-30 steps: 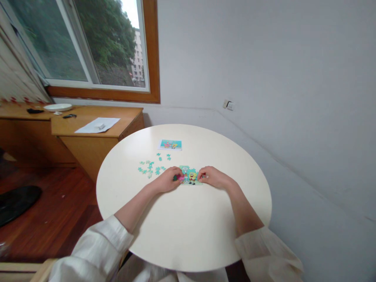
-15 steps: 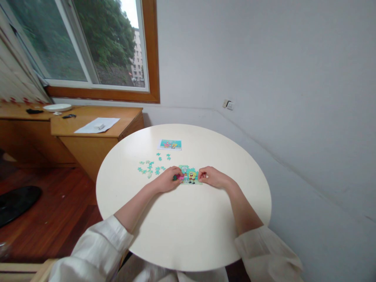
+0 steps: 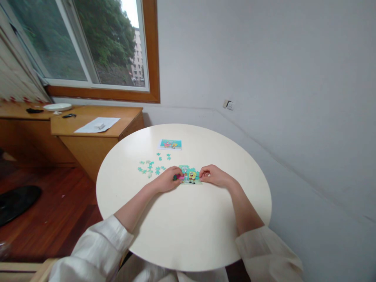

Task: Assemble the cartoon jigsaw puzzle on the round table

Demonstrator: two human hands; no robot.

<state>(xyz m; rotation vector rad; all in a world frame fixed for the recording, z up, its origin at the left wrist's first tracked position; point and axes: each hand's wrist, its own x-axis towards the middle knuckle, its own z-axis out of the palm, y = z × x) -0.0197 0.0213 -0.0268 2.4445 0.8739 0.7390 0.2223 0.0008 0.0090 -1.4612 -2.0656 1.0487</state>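
A small, partly assembled cartoon jigsaw puzzle (image 3: 190,175) lies near the middle of the round cream table (image 3: 182,227). My left hand (image 3: 168,179) rests at the puzzle's left edge, fingers curled against the pieces there. My right hand (image 3: 213,176) sits at its right edge, fingertips pinched on the edge pieces. Several loose teal pieces (image 3: 151,167) are scattered just left of my left hand. A small reference picture card (image 3: 170,144) lies farther back on the table.
A wooden cabinet (image 3: 91,133) stands to the left under the window, with a sheet of paper (image 3: 96,125), a white plate (image 3: 57,106) and small dark items on top. Grey walls close in behind and to the right. A dark object (image 3: 16,201) lies on the wooden floor.
My right hand has shifted very slightly to the right along the puzzle's edge. My left hand stays put.
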